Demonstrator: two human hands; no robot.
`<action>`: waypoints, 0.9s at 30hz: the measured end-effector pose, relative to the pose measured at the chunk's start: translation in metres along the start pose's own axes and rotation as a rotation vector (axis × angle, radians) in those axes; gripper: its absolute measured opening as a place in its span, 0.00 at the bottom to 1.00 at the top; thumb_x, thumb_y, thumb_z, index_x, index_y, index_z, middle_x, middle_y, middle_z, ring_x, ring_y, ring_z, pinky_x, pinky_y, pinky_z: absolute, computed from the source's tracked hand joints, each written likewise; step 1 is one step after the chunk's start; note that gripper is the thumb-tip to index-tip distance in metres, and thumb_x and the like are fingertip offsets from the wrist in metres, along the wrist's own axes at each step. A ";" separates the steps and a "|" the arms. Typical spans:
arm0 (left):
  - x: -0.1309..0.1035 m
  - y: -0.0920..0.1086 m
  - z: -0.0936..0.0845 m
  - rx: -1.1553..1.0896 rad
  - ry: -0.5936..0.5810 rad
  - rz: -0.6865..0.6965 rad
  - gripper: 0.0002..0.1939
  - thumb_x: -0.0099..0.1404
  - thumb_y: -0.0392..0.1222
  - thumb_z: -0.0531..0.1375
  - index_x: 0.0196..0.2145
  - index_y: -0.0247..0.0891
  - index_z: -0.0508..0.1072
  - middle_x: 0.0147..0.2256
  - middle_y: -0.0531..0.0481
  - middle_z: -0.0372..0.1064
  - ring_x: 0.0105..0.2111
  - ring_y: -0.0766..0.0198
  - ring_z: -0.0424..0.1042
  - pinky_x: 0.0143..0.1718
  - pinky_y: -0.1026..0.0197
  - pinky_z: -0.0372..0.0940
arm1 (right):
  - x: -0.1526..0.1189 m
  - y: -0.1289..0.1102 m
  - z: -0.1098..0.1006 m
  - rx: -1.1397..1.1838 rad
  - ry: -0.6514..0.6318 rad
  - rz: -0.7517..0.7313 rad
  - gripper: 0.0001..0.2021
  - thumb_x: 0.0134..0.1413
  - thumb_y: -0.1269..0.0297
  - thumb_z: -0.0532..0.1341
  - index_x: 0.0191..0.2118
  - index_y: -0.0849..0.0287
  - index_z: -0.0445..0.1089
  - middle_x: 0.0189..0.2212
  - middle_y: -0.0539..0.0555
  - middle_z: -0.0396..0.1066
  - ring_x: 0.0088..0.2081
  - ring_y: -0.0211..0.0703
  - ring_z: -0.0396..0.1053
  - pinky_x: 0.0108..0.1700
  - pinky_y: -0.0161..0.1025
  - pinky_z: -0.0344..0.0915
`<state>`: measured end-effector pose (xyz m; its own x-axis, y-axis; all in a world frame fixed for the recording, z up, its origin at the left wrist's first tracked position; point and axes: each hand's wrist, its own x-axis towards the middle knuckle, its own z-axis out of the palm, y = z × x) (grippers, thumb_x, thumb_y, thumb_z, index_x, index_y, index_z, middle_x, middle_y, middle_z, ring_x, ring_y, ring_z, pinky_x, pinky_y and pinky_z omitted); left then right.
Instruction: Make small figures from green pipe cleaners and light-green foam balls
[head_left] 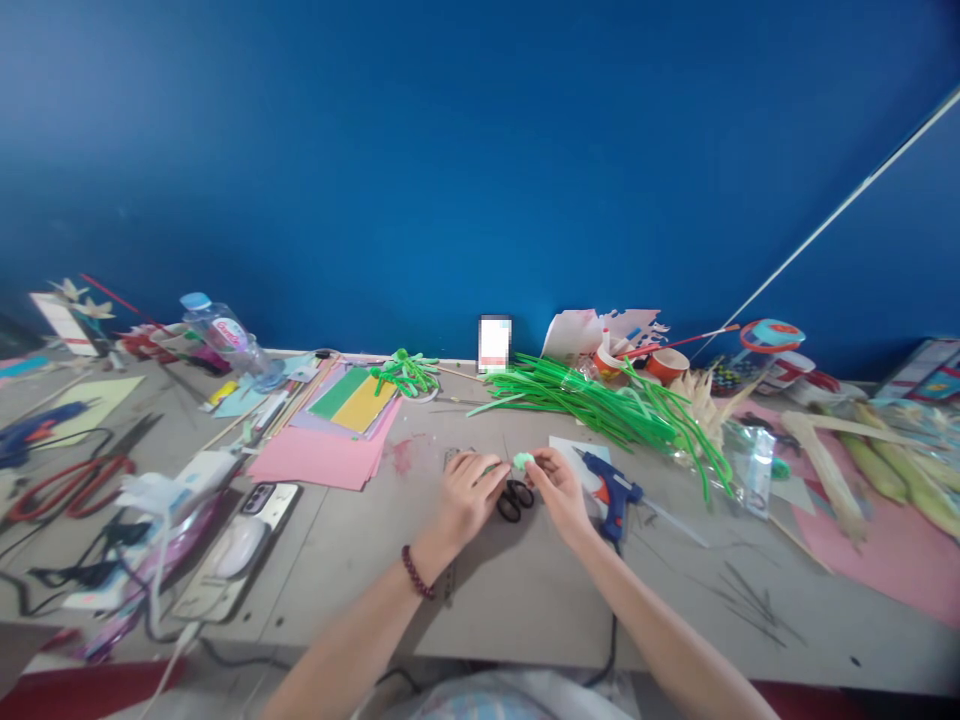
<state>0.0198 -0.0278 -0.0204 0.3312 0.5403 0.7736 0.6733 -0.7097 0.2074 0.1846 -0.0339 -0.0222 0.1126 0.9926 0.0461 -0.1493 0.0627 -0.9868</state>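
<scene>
Near the middle of the table, my right hand (556,487) pinches a small pale green crinkled piece (523,461) between thumb and fingers. My left hand (472,490) is just left of it, fingers bent and pressed together by the piece; what they hold, if anything, is too small to make out. Black-handled scissors (514,502) lie on the table between the two hands, partly hidden by the left fingers. A blue glue gun (616,492) rests on the table right of my right hand, beside a white sheet (571,449).
Green fuzzy stems (592,398) lie behind my hands. Pink paper (315,455), a phone (238,550) and red-handled scissors (71,487) are at the left, with a bottle (225,332) behind. Corn husks (825,480) and thin wires (750,605) lie at the right.
</scene>
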 end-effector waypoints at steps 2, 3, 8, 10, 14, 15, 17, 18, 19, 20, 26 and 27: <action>0.000 0.000 0.000 -0.001 -0.006 -0.002 0.09 0.64 0.33 0.56 0.39 0.41 0.74 0.35 0.47 0.75 0.34 0.64 0.72 0.42 0.58 0.63 | 0.000 0.000 0.000 0.005 -0.007 0.003 0.17 0.45 0.51 0.66 0.35 0.57 0.67 0.26 0.49 0.69 0.26 0.35 0.65 0.27 0.32 0.65; 0.000 0.000 0.000 -0.004 -0.005 -0.005 0.09 0.64 0.33 0.56 0.39 0.41 0.74 0.35 0.47 0.75 0.34 0.64 0.72 0.42 0.58 0.63 | 0.000 0.000 0.000 0.006 -0.009 0.005 0.17 0.45 0.51 0.66 0.35 0.57 0.67 0.26 0.49 0.69 0.25 0.35 0.65 0.27 0.32 0.65; 0.000 0.001 0.002 0.007 -0.002 -0.050 0.11 0.64 0.37 0.57 0.44 0.40 0.73 0.36 0.45 0.75 0.36 0.62 0.73 0.44 0.56 0.64 | 0.000 -0.002 0.000 -0.005 0.000 0.003 0.17 0.44 0.50 0.66 0.33 0.57 0.67 0.22 0.48 0.67 0.24 0.36 0.64 0.26 0.33 0.65; 0.001 0.001 0.002 0.016 -0.011 -0.061 0.11 0.64 0.38 0.57 0.45 0.39 0.73 0.36 0.44 0.75 0.36 0.61 0.73 0.44 0.56 0.64 | 0.001 -0.002 0.000 -0.006 0.003 0.000 0.17 0.44 0.49 0.66 0.33 0.57 0.67 0.22 0.48 0.66 0.24 0.36 0.64 0.26 0.33 0.65; 0.002 0.001 0.001 0.003 -0.010 -0.045 0.07 0.64 0.36 0.58 0.39 0.40 0.74 0.34 0.47 0.75 0.34 0.63 0.73 0.44 0.57 0.64 | 0.000 -0.003 0.000 -0.005 0.004 0.014 0.18 0.43 0.49 0.67 0.31 0.58 0.67 0.21 0.48 0.67 0.23 0.35 0.64 0.26 0.33 0.64; 0.002 0.001 0.000 0.000 -0.005 -0.040 0.06 0.63 0.36 0.58 0.38 0.40 0.73 0.34 0.47 0.75 0.34 0.63 0.73 0.44 0.57 0.64 | 0.000 -0.004 0.000 -0.005 0.002 0.014 0.18 0.43 0.49 0.67 0.31 0.58 0.67 0.21 0.48 0.67 0.23 0.35 0.64 0.26 0.32 0.64; 0.001 0.000 0.000 -0.006 0.005 -0.038 0.06 0.63 0.35 0.58 0.38 0.40 0.73 0.34 0.48 0.75 0.34 0.64 0.73 0.44 0.57 0.64 | -0.001 -0.006 0.001 -0.007 0.001 0.007 0.17 0.42 0.49 0.67 0.31 0.57 0.67 0.21 0.48 0.67 0.24 0.35 0.64 0.26 0.32 0.64; 0.001 0.000 0.001 -0.011 0.007 -0.042 0.06 0.63 0.35 0.57 0.38 0.40 0.73 0.34 0.48 0.75 0.34 0.64 0.73 0.44 0.57 0.64 | -0.001 -0.007 0.002 -0.009 -0.001 0.003 0.17 0.42 0.50 0.67 0.31 0.57 0.67 0.21 0.48 0.67 0.24 0.35 0.64 0.26 0.33 0.64; 0.000 -0.001 0.001 -0.020 0.008 -0.051 0.07 0.64 0.35 0.57 0.38 0.40 0.73 0.34 0.48 0.75 0.34 0.64 0.73 0.44 0.57 0.64 | -0.002 -0.008 0.002 -0.010 -0.003 0.001 0.17 0.42 0.49 0.67 0.32 0.57 0.67 0.21 0.48 0.67 0.23 0.36 0.64 0.26 0.33 0.64; -0.001 -0.001 0.002 -0.034 0.011 -0.066 0.07 0.64 0.36 0.56 0.38 0.40 0.73 0.34 0.47 0.75 0.35 0.63 0.73 0.44 0.57 0.64 | -0.002 -0.009 0.002 -0.011 -0.008 0.000 0.17 0.42 0.49 0.67 0.32 0.57 0.67 0.21 0.48 0.67 0.23 0.36 0.64 0.26 0.33 0.65; 0.002 -0.003 0.003 -0.338 0.044 -0.421 0.07 0.63 0.40 0.57 0.34 0.38 0.74 0.34 0.45 0.74 0.36 0.61 0.72 0.40 0.57 0.65 | -0.003 -0.012 0.000 0.012 -0.024 -0.034 0.17 0.47 0.48 0.64 0.34 0.57 0.68 0.25 0.52 0.70 0.25 0.37 0.65 0.28 0.35 0.65; 0.004 -0.004 0.002 -0.440 0.052 -0.537 0.07 0.62 0.42 0.58 0.33 0.37 0.74 0.33 0.46 0.74 0.36 0.61 0.72 0.40 0.58 0.65 | -0.003 -0.012 0.000 0.020 -0.015 -0.038 0.16 0.47 0.49 0.63 0.34 0.57 0.68 0.26 0.52 0.71 0.25 0.37 0.66 0.28 0.35 0.65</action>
<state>0.0202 -0.0216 -0.0193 -0.0117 0.8532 0.5214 0.4013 -0.4736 0.7840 0.1863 -0.0375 -0.0107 0.1043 0.9908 0.0860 -0.1651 0.1025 -0.9809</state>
